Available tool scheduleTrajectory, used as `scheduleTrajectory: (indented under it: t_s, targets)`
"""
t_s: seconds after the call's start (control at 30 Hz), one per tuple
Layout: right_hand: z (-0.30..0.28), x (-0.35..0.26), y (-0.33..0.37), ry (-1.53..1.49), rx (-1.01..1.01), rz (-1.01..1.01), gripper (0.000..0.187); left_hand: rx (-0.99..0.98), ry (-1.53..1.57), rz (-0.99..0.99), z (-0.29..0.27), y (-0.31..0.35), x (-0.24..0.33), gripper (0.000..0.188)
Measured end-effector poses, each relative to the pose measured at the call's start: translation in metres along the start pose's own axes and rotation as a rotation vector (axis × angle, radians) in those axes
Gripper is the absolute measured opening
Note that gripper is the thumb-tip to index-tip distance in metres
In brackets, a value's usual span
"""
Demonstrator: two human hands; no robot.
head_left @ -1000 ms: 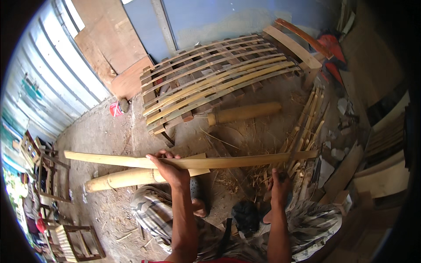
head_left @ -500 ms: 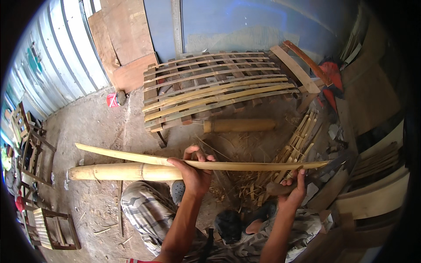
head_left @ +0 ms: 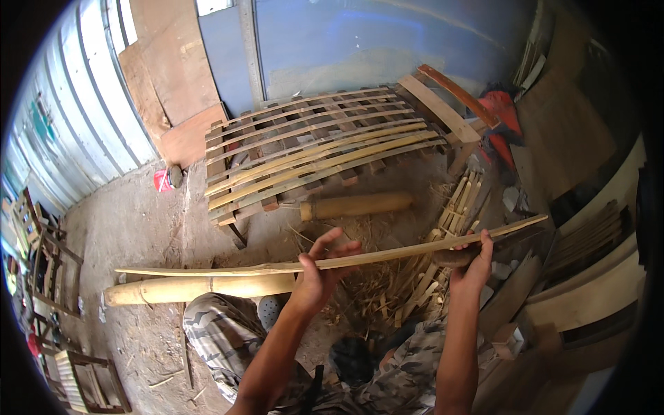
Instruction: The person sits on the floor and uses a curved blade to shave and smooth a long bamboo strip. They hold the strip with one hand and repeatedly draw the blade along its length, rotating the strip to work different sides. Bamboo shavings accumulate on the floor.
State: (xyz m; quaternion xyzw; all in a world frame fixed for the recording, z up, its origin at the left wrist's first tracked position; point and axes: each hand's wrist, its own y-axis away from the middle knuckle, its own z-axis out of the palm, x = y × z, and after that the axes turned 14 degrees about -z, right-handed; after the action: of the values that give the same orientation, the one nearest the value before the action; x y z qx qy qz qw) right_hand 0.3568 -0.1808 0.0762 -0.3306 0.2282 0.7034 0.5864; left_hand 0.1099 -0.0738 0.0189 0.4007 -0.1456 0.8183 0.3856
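Note:
A long split bamboo strip [head_left: 398, 253] stretches across in front of me, its right end higher than its left. My left hand [head_left: 316, 282] holds it near the middle, thumb on the near side and the other fingers stretched loosely beyond it. At the right, my right hand [head_left: 473, 271] is closed round the wooden handle of a large knife [head_left: 451, 259]; its dark blade points right, under the strip's end. The thumb and fingertips of that hand also touch the strip. Below the strip's left half lies a thick bamboo pole [head_left: 155, 291] on the ground.
Ahead stands a low slatted rack [head_left: 304, 114] with bamboo strips laid across it. Another bamboo length [head_left: 360, 205] lies before it. Split bamboo pieces [head_left: 460, 200] and shavings cover the ground at centre right. Wooden frames [head_left: 90, 380] stand at left, boards [head_left: 588, 290] at right.
The strip has tilted, its right end rising and its left end dropping. My right hand has moved up to touch it, still with the knife. The whole view has shifted slightly.

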Motion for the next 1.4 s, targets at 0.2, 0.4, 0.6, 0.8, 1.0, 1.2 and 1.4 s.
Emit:
scheduleTrajectory:
  t_s: [0.2,0.4,0.6,0.8,1.0,1.2,1.4]
  targets:
    - [-0.024,0.003,-0.017,-0.058,0.12,0.013,0.028,-0.033,-0.883,-0.509,0.016,0.066,0.033,0.059]
    - [-0.022,-0.01,-0.025,-0.005,0.12,-0.046,0.03,0.075,-1.528,0.159,0.031,0.071,0.11,0.057]
    - [-0.021,-0.009,-0.034,-0.062,0.13,-0.026,0.028,-0.141,-1.992,0.203,-0.029,0.009,0.105,0.055]
    - [-0.038,0.002,-0.057,-0.082,0.108,0.093,0.022,-0.197,-1.806,-0.514,-0.004,0.0,0.106,0.053]
    - [-0.031,-0.001,-0.028,0.322,-0.107,0.147,0.026,-0.142,-1.326,-0.706,0.014,0.012,0.095,0.058]
    - [-0.03,0.016,0.013,0.664,-0.557,0.056,0.036,-0.208,-0.86,-0.782,0.032,0.011,0.097,0.031]
    - [-0.029,0.019,0.046,1.025,-0.927,-0.297,0.047,-0.152,-0.53,-0.753,0.029,0.02,0.089,0.036]
